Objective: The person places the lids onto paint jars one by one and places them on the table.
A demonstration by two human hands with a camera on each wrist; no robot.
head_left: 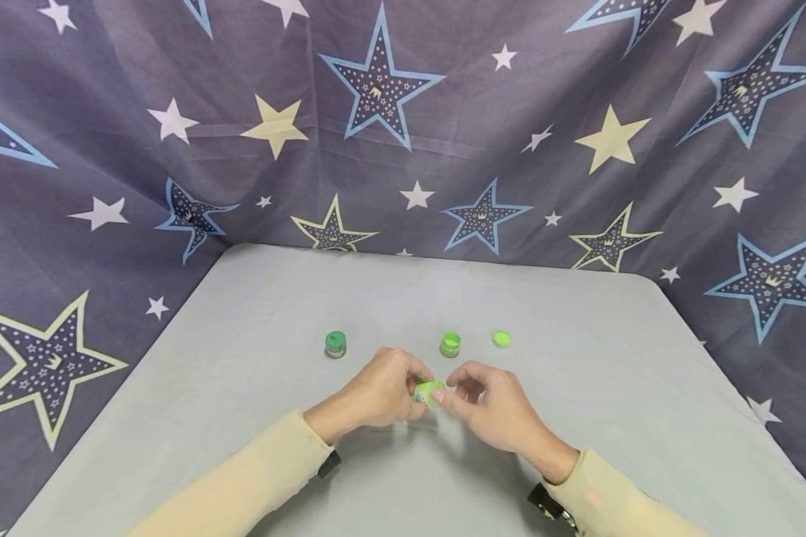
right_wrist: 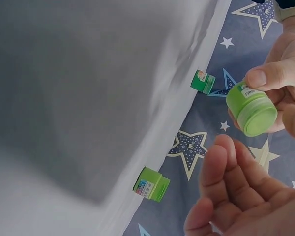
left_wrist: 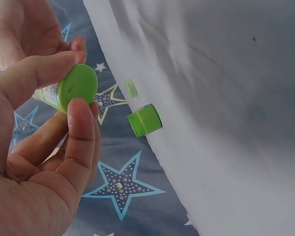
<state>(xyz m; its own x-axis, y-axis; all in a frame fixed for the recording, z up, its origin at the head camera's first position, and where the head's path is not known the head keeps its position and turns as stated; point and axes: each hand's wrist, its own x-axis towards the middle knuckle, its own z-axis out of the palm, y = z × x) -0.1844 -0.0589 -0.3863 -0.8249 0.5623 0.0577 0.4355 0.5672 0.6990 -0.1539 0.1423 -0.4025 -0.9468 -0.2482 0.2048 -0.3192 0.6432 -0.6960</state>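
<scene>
My left hand [head_left: 386, 391] grips a small light green paint jar [head_left: 428, 393] between thumb and fingers, tipped on its side. The flat base of the light green jar [left_wrist: 79, 88] faces the left wrist camera. In the right wrist view, its paler end points toward my right hand [right_wrist: 246, 196]. That hand is close beside the jar, its fingers loosely bent and holding nothing, with the thumb near the paler end. Just beyond the hands stands an uncapped bright green jar [head_left: 451, 344], and a light green lid [head_left: 501, 339] lies to its right.
A dark green jar [head_left: 336, 344] stands on the grey cloth-covered table [head_left: 275, 298], left of the bright green one. Behind and around the table hangs a dark star-patterned cloth [head_left: 443, 112].
</scene>
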